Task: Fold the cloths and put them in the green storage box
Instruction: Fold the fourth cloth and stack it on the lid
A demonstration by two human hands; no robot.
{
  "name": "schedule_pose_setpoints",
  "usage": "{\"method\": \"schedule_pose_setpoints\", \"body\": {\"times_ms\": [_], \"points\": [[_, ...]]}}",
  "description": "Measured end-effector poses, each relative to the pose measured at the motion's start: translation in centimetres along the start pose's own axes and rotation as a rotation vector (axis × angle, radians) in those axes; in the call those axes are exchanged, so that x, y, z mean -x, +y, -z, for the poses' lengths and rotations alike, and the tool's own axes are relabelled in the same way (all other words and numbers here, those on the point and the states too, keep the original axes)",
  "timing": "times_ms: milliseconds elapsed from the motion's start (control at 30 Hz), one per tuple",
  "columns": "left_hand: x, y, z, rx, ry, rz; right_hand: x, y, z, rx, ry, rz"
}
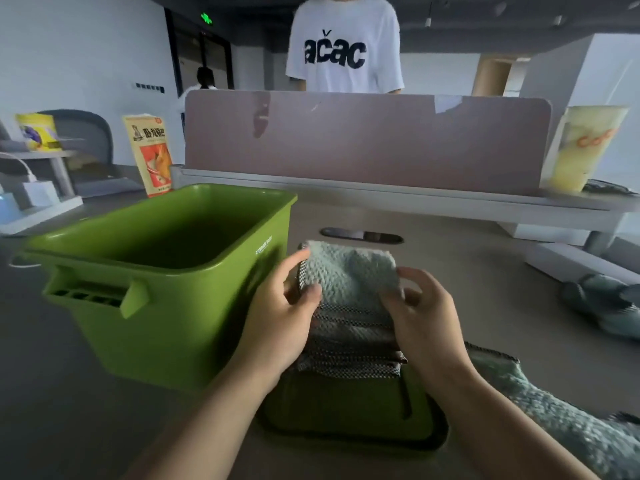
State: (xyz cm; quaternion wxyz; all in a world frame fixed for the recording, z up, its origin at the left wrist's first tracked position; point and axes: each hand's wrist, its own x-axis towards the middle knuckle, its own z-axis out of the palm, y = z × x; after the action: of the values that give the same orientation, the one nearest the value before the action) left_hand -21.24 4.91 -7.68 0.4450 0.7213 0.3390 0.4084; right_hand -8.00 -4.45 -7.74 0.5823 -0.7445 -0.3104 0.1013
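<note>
Lid (346, 407): beneath your stack (349, 341).
Left hand (280, 323): pinches stack's left side.
Right hand (426, 317): grips its right side.
Box (166, 306): open, just left.

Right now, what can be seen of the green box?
The box is olive green, seemingly smooth plastic, with a rolled rim, rounded corners, a slotted handle on its near end and small white lettering on the right rim. It stands upright and lidless on the grey table. The visible inside holds nothing; the bottom is in shadow. The left hand, gripping folded cloths, is close to its right wall; whether it touches cannot be told.
</note>
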Motion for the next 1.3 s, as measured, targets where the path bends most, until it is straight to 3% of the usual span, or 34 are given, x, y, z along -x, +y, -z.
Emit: {"method": "schedule_pose_setpoints", "body": {"times_ms": [133, 567, 633, 767, 833, 933, 1000, 1100, 1300], "points": [[-0.1, -0.9, -0.4, -0.105, -0.084, 0.147, -0.4, 0.8, 0.1, 0.13, -0.02, -0.108], [0.9, -0.3, 0.3, -0.235, -0.003, 0.096, 0.6, 0.7, 0.5, 0.297, -0.046, -0.044], [1.4, 0.9, 0.4, -0.277, 0.031, 0.059, 0.9, 0.1, 0.6, 0.37, -0.045, -0.016], [-1.0, 3.5, -0.5, -0.458, 0.052, -0.195, -0.4, -2.2, 0.6, 0.431, 0.068, 0.238], [-3.3, 3.1, -1.7, -0.604, -0.058, -0.248, -2.0, -3.0, -0.4, 0.531, -0.067, 0.319], [-4.5, 1.0, -3.1, -0.793, -0.342, -0.167, -3.1, -1.7, -2.5, 0.755, -0.367, 0.321], [-4.1, -0.4, -3.7, -0.915, -0.481, -0.131, -3.2, 0.0, -3.2, 0.853, -0.473, 0.306], [-3.6, -1.4, -3.7, -0.919, -0.442, -0.051, -2.9, 1.4, -3.2, 0.858, -0.499, 0.279], [-2.5, -2.8, -4.1, -0.907, -0.326, -0.059, -2.0, 2.1, -3.2, 0.8, -0.47, 0.207]]}}
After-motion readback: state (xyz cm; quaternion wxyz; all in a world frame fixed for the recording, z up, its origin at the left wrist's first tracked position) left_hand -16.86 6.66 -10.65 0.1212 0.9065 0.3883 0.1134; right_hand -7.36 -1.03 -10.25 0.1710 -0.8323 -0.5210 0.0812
